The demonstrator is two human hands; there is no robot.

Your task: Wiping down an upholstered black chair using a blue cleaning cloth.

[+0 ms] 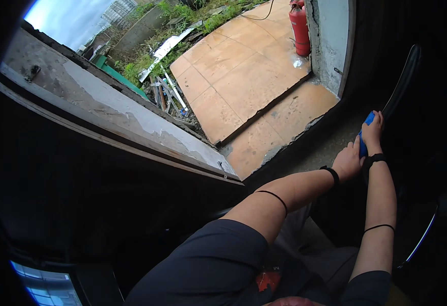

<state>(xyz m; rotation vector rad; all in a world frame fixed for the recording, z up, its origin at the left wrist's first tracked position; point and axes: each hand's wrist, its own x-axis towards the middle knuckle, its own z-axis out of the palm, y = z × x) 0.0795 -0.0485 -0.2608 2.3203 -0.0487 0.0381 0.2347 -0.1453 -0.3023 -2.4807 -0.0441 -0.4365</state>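
Note:
Both my arms reach out to the right side of the head view. Held there is a blue, narrow thing (364,134), mostly covered by my fingers; its exact kind does not show. My right hand (373,131) is closed round its upper part. Lower down, my left hand (348,160) grips its bottom end, with a finger lying along it. Just beyond my right hand a long, dark, curved bar (406,76) with a pale edge rises into the shadow. Whether the blue thing is joined to that bar, I cannot tell.
An open doorway with a worn, peeling wall (116,107) leads out to orange floor tiles (244,71). A red fire extinguisher (300,29) stands by the right doorpost (330,46). Scrap wood (165,97) and weeds lie outside. A lit screen or window (47,285) shows at lower left.

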